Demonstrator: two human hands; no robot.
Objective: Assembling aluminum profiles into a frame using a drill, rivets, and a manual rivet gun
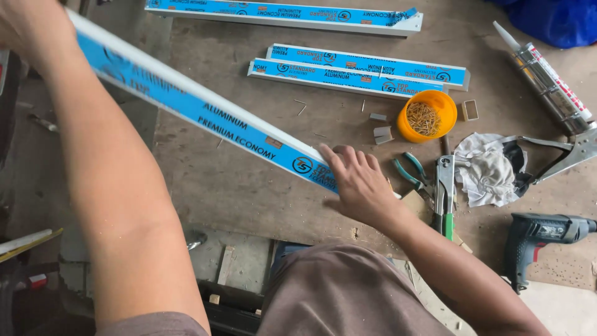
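**A:** So how does that long aluminium strip (205, 115) handle, you reckon? The one wrapped in blue film.

**B:** Light and stiff, I'd say: it's a thin hollow length, so it probably won't sag much, but being long it'll swing if you only hold one end. The film looks smooth, likely a bit slippery. It runs slantwise from the upper left down to the middle of the table (249, 186). The right hand (360, 186) lies flat on the low end, fingers spread, pressing rather than wrapping. Holding both ends like that seems the sensible way, since cut edges can be sharp.

**A:** And the left hand (28, 28)?

**B:** Up in the corner at the high end, mostly cut off. Can't tell whether its grip is closed round the strip or just resting against it.

**A:** Anything else hard to see?

**B:** The strip's low tip is under the right hand. The pliers (410, 174) are partly behind it, and the drill (541, 233) runs off the edge.
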